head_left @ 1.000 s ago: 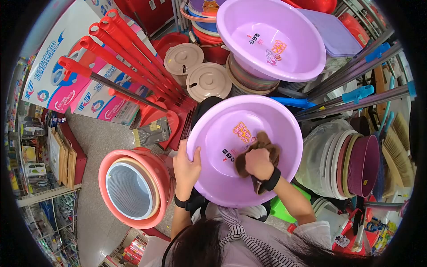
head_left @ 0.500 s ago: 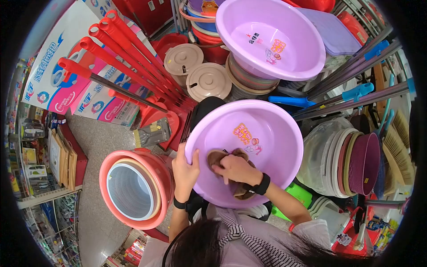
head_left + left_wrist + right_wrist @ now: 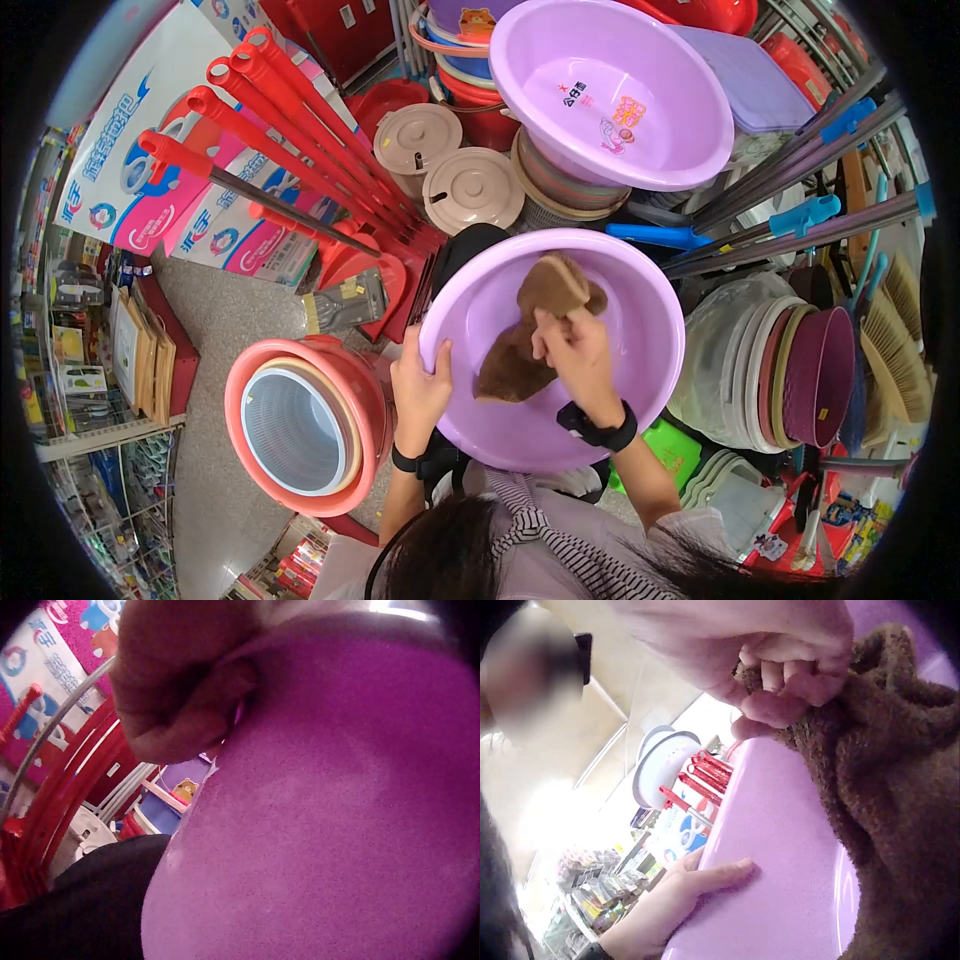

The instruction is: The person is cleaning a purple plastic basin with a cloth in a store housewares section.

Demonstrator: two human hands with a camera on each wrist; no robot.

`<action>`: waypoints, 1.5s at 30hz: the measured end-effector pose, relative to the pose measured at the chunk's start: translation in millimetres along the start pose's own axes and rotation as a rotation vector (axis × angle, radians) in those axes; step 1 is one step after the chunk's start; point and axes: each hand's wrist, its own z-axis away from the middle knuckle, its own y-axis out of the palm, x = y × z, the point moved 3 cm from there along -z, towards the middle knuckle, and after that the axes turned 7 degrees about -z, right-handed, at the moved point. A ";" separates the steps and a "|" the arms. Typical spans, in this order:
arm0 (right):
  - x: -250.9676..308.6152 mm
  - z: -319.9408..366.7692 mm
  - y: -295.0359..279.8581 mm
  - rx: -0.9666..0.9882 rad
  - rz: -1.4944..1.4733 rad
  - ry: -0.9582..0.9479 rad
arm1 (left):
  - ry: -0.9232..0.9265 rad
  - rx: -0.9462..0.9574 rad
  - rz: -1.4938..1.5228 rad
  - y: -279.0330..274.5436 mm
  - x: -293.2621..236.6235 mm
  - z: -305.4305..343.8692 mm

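A round purple basin [image 3: 640,370] is tilted toward the person's body. Its left rim is gripped by my left hand [image 3: 420,385], thumb inside and fingers curled round the outer side, as the left wrist view shows from beneath. Over the inside of the basin, my right hand [image 3: 578,360] pinches a brown cloth [image 3: 515,365]. In the right wrist view the cloth [image 3: 907,787] hangs in thick folds from the curled fingers [image 3: 780,705]. The cloth covers the printed pattern on the basin's bottom.
Another purple basin [image 3: 690,150] sits on stacked tubs ahead. Lidded beige buckets [image 3: 475,190] and red-handled dustpans [image 3: 290,160] stand front left. Nested baskets in a pink bucket [image 3: 240,430] are at the left. Stacked bins [image 3: 815,380] and blue-gripped poles [image 3: 800,213] crowd the right.
My right hand first moved left across the basin with the cloth bunched, then up and right; the cloth now hangs spread out. The left hand keeps its grip on the rim.
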 end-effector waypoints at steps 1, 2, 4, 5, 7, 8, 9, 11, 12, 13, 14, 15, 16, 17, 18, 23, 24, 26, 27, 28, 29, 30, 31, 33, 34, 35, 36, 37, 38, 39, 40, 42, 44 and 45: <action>-6.4 5.1 1.5 -0.050 0.085 -0.105 | -0.002 0.002 0.005 -0.1 0.0 -0.3; -4.3 7.4 3.0 -0.050 0.081 -0.105 | -0.001 0.001 0.002 -0.2 -0.2 -0.5; 13.8 12.2 7.5 -0.063 0.372 -0.295 | 0.007 -0.002 -0.015 0.6 -1.8 -0.5; 20.7 8.9 9.4 -0.086 0.425 -0.286 | 0.006 -0.002 -0.018 1.8 -2.7 -0.9; 33.3 -4.4 18.6 -0.084 0.534 -0.269 | 0.052 -0.030 0.014 3.9 -5.7 -0.6; 36.5 -11.5 23.2 -0.080 0.647 -0.255 | 0.054 -0.028 0.009 5.3 -7.0 1.1; 26.6 -19.8 27.7 -0.023 0.701 -0.222 | 0.057 -0.022 0.007 6.9 -8.8 2.0; 10.6 -23.9 44.0 0.040 0.652 -0.234 | 0.088 -0.048 0.013 10.0 -11.3 2.3; 6.7 -23.5 50.8 0.107 0.608 -0.243 | 0.092 -0.049 0.009 8.3 -11.5 2.2; 5.7 -20.1 54.4 0.184 0.643 -0.249 | 0.065 -0.044 -0.003 7.0 -11.0 2.1; 4.9 -16.8 55.4 0.184 0.643 -0.253 | 0.038 -0.041 -0.013 6.5 -10.2 2.3; 4.6 -12.0 58.3 0.256 0.678 -0.315 | 0.039 -0.042 -0.012 6.9 -8.3 3.6; 4.8 -9.2 60.3 0.328 0.713 -0.377 | 0.027 -0.049 -0.009 7.9 -4.5 5.2; 10.0 -8.8 59.6 0.326 0.807 -0.341 | 0.017 -0.054 -0.006 7.9 -3.8 4.9; 11.3 -10.3 57.2 0.316 0.810 -0.340 | 0.023 -0.048 -0.002 6.7 -4.8 4.7; 34.7 -20.9 20.7 -0.005 0.971 -0.258 | 0.027 -0.018 0.060 6.4 -3.0 4.9; 36.5 -21.2 12.0 -0.011 0.973 -0.259 | 0.033 -0.015 0.062 6.9 -3.0 4.8; 42.5 -19.5 -12.6 -0.270 1.168 -0.261 | 0.042 -0.045 0.054 6.1 -2.9 5.4; 45.1 -17.4 -20.8 -0.275 1.168 -0.261 | 0.046 -0.043 0.055 5.6 -2.9 5.6; 48.9 -13.9 -30.9 -0.346 1.146 -0.212 | 0.024 -0.031 0.056 5.2 -2.5 5.9; 51.9 -10.3 -39.9 -0.415 1.122 -0.163 | 0.001 -0.019 0.056 5.0 -2.4 6.1; 54.0 -7.6 -45.9 -0.416 1.124 -0.163 | 0.002 -0.019 0.058 4.4 -3.1 6.3; 58.5 -4.2 -50.5 -0.455 1.160 -0.249 | -0.006 -0.011 0.056 3.7 -3.7 6.7; 59.7 -1.2 -52.1 -0.471 1.244 -0.301 | -0.015 -0.004 0.056 4.3 -4.0 6.6; 58.6 -3.0 -49.7 -0.469 1.246 -0.302 | -0.011 -0.005 0.059 5.0 -4.3 5.9; 58.3 -5.4 -44.3 -0.494 1.232 -0.353 | -0.008 -0.005 0.061 5.9 -4.5 6.2; 57.1 -7.9 -38.5 -0.516 1.216 -0.403 | -0.013 -0.005 0.059 6.2 -4.6 6.6; 53.7 -12.2 -33.0 -0.527 1.217 -0.468 | -0.003 -0.006 0.056 6.3 -5.2 5.8; 52.3 -17.4 -29.1 -0.523 1.215 -0.468 | 0.009 -0.009 0.053 6.1 -5.9 4.4; 52.0 -21.7 -24.6 -0.515 1.225 -0.504 | 0.006 -0.012 0.050 6.0 -6.4 3.5; 52.3 -24.6 -19.2 -0.508 1.234 -0.541 | 0.026 -0.015 0.045 6.1 -7.7 2.3; 51.9 -27.5 -6.0 -0.438 1.194 -0.495 | 0.046 -0.019 0.037 6.9 -8.0 2.7; 42.8 -29.5 16.3 -0.177 1.234 -0.654 | 0.045 -0.018 0.029 8.7 -5.8 3.4; 31.2 -30.1 28.6 -0.069 1.191 -0.706 | 0.044 -0.018 0.027 8.1 -6.6 3.3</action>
